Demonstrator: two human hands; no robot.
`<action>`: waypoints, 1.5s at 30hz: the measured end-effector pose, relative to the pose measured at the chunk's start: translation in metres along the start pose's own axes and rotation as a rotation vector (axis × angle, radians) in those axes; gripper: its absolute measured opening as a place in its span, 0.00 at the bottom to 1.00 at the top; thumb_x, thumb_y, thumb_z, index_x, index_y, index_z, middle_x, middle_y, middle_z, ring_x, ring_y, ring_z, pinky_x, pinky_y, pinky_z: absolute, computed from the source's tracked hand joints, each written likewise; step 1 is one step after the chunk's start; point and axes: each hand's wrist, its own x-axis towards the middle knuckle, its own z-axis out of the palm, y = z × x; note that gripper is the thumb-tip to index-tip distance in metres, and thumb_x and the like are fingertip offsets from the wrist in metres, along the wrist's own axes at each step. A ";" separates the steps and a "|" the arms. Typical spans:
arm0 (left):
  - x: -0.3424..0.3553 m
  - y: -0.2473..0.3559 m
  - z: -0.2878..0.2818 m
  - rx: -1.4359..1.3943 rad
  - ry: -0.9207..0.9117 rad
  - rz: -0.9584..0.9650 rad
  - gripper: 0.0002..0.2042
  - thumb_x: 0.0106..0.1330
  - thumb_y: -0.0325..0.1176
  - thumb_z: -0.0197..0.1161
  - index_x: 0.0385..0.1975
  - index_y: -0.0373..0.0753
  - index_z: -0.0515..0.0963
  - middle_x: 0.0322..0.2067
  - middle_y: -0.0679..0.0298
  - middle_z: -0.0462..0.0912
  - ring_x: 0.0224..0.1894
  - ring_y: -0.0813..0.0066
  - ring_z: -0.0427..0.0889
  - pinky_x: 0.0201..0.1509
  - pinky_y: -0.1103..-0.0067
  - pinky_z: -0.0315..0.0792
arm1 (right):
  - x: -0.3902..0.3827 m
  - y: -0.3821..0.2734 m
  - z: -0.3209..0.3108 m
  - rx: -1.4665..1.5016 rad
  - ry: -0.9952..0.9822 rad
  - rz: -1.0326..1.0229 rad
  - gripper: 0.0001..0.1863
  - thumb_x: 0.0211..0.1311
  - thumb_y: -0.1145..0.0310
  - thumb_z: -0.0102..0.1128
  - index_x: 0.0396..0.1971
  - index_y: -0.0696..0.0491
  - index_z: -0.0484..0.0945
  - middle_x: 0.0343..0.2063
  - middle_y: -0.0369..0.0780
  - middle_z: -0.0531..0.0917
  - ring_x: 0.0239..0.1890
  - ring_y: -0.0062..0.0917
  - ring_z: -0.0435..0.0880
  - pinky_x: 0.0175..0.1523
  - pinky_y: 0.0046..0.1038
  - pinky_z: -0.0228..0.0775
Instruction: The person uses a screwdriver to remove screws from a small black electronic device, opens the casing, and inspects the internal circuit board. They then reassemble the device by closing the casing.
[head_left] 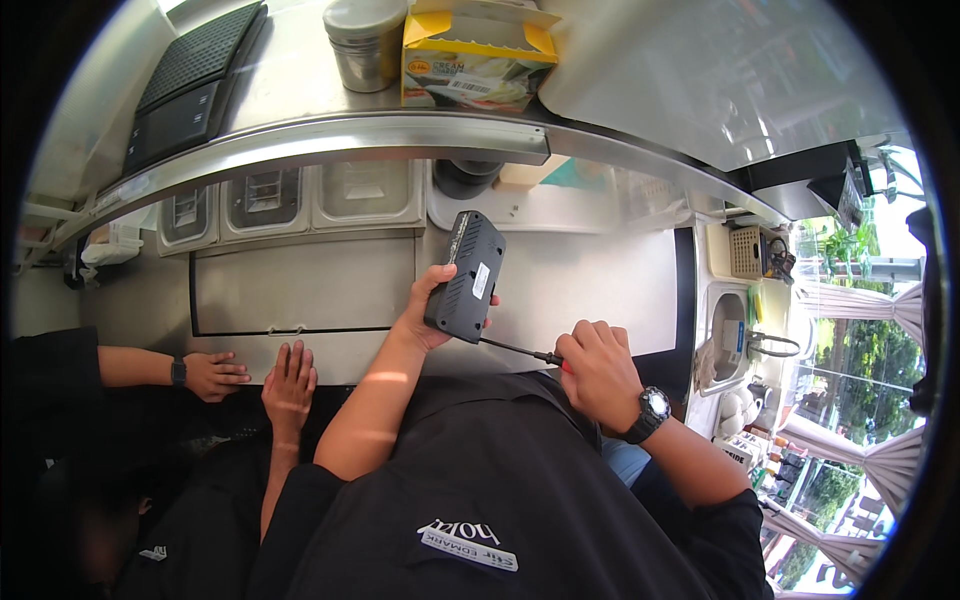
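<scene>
Black box and screwdriver at frame centre, over a steel counter (590, 285).

Left hand (425, 310) clasping the flat black box (466, 278), held tilted; right hand (598, 372) clenched around the screwdriver (520, 351), tip against the box's lower end. Another person's two hands (255, 378) resting on the counter edge, lower left.

Box (466, 277) left of screwdriver (520, 351) (above counter (590, 290)).

Stainless steel table (590, 290), mostly bare; a co-worker's two hands (215, 375) rest flat on its front edge. Lidded inset containers (265, 200) sit along the back. Steel shelf (300, 95) above carries a metal canister (363, 45), yellow carton (470, 60), black mat (195, 60).
</scene>
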 end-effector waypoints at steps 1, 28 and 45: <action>0.000 0.000 0.000 -0.006 -0.009 -0.001 0.33 0.63 0.52 0.69 0.61 0.33 0.76 0.46 0.53 0.84 0.52 0.52 0.88 0.45 0.56 0.87 | 0.002 -0.001 0.000 0.049 -0.031 0.031 0.11 0.60 0.69 0.68 0.39 0.52 0.76 0.39 0.43 0.76 0.37 0.39 0.79 0.45 0.40 0.71; -0.003 0.007 -0.008 -0.116 -0.085 0.051 0.41 0.62 0.60 0.66 0.68 0.34 0.73 0.53 0.45 0.84 0.56 0.37 0.85 0.48 0.45 0.84 | -0.008 0.000 -0.015 0.168 0.010 0.184 0.11 0.60 0.77 0.66 0.41 0.51 0.78 0.38 0.42 0.78 0.32 0.43 0.84 0.36 0.42 0.77; -0.015 -0.006 -0.027 -0.033 0.054 0.017 0.40 0.58 0.60 0.68 0.65 0.35 0.75 0.50 0.49 0.84 0.54 0.44 0.87 0.47 0.50 0.84 | 0.054 0.093 0.082 0.462 0.304 0.597 0.14 0.60 0.72 0.70 0.44 0.56 0.76 0.38 0.47 0.80 0.41 0.47 0.82 0.48 0.43 0.76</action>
